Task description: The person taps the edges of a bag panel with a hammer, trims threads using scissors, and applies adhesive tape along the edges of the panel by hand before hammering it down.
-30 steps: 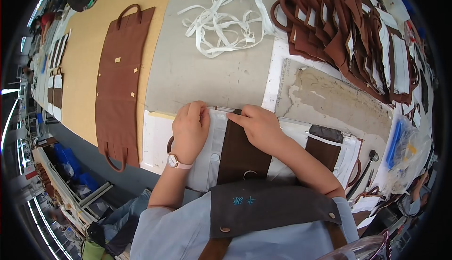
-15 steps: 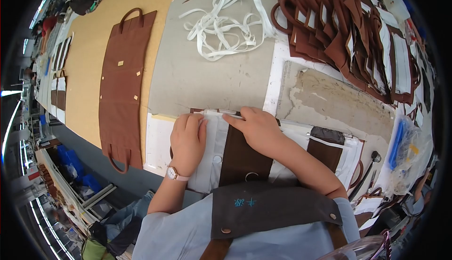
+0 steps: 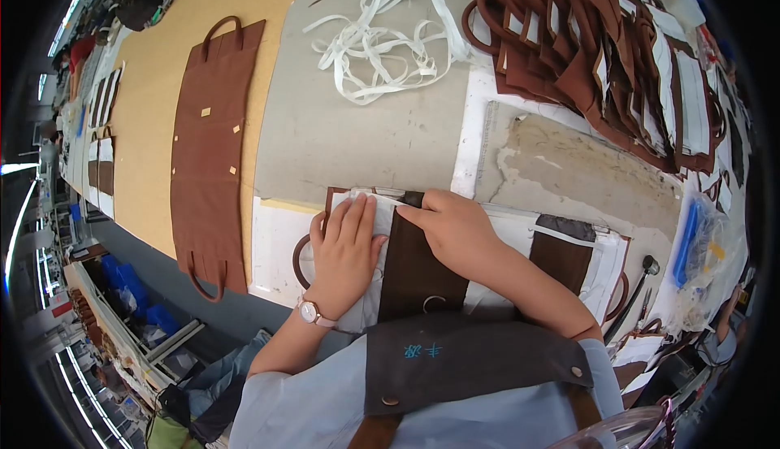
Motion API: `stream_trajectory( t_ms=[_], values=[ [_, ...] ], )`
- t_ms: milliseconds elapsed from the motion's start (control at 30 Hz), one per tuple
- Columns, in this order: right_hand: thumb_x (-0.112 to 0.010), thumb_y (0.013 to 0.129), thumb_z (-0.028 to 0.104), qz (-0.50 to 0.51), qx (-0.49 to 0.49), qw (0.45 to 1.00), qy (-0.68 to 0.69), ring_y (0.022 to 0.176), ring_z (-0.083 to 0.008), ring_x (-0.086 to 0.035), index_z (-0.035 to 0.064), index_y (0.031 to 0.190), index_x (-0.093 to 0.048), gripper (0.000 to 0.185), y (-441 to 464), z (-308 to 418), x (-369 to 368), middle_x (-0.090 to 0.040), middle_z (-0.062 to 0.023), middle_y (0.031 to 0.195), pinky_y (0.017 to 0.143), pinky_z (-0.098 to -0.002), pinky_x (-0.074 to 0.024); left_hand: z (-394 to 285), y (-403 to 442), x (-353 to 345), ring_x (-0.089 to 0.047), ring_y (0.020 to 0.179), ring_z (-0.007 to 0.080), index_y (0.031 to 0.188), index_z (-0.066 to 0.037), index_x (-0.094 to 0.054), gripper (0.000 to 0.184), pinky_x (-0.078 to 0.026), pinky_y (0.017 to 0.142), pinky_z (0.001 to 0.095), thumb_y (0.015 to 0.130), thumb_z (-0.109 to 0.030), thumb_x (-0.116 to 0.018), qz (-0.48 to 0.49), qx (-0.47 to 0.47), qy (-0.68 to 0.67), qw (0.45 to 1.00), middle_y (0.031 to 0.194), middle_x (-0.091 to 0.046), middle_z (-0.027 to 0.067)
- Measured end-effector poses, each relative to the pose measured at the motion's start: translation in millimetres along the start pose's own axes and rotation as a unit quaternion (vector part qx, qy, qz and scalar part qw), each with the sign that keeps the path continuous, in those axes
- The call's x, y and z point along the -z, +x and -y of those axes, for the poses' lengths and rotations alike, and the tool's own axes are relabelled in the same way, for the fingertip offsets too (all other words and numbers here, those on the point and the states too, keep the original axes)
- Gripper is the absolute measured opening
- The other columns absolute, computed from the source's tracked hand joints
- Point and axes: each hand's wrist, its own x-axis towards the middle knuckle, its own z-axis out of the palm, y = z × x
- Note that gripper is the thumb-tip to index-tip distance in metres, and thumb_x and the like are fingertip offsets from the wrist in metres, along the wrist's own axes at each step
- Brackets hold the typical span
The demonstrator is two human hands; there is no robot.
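Close in front of me lies a bag piece with white lining and a dark brown panel (image 3: 422, 266), a brown loop handle showing at its left side. My left hand (image 3: 348, 246), with a watch at the wrist, lies flat on the white lining near the top edge, fingers stretched out. On the top edge of the dark panel rests my right hand (image 3: 455, 225), its index finger pointing left and the other fingers curled under. Whether anything is beneath those curled fingers is hidden.
A brown bag panel with handles (image 3: 210, 148) lies on the tan board at the left. White tape (image 3: 382, 51) is tangled beyond my hands. Brown bag pieces (image 3: 585, 59) are piled at the back right. A blue object in plastic (image 3: 689, 242) and a black-headed tool (image 3: 648, 266) are at the right.
My left hand has gone from curled fingers at the top edge to lying flat, slightly further right, on the lining. My right hand has shifted slightly. A brown edge now shows at the piece's upper left.
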Motion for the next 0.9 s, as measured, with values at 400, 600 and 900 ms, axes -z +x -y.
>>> stream_trajectory(
  t_ms=[400,600,900],
  values=[
    [-0.061,0.079,0.003,-0.057,0.009,0.997,-0.047,0.090,-0.0251,-0.060,0.0055,0.112,-0.070,0.034,-6,-17,-13,-0.059,-0.0065,0.087,0.075,-0.0378,-0.0525,-1,0,8,-0.046,0.128,0.0285,0.145,-0.015,-0.048,0.058,-0.032,0.104,0.0472,0.091,-0.026,-0.064,0.028,-0.015,0.015,0.999,0.142,-0.048,0.0137],
    [-0.060,0.079,0.004,-0.053,0.010,0.997,-0.047,0.091,-0.0250,-0.060,0.0046,0.113,-0.070,0.035,-6,-16,-12,-0.060,-0.0066,0.089,0.077,-0.0371,-0.0522,-4,5,10,-0.048,0.125,0.0291,0.144,-0.017,-0.049,0.056,-0.031,0.105,0.0510,0.091,-0.027,-0.063,0.035,-0.008,0.026,0.999,0.139,-0.050,0.0142],
    [-0.058,0.081,0.002,-0.030,-0.039,0.997,-0.054,0.091,-0.0272,-0.060,0.0054,0.116,-0.069,0.037,-17,-8,3,-0.060,-0.0082,0.091,0.077,-0.0383,-0.0511,-19,12,12,-0.039,0.137,0.0332,0.148,-0.016,-0.044,0.064,-0.019,0.113,0.0621,0.090,-0.037,-0.064,0.026,-0.008,0.103,0.994,0.147,-0.044,0.0164]
  ],
)
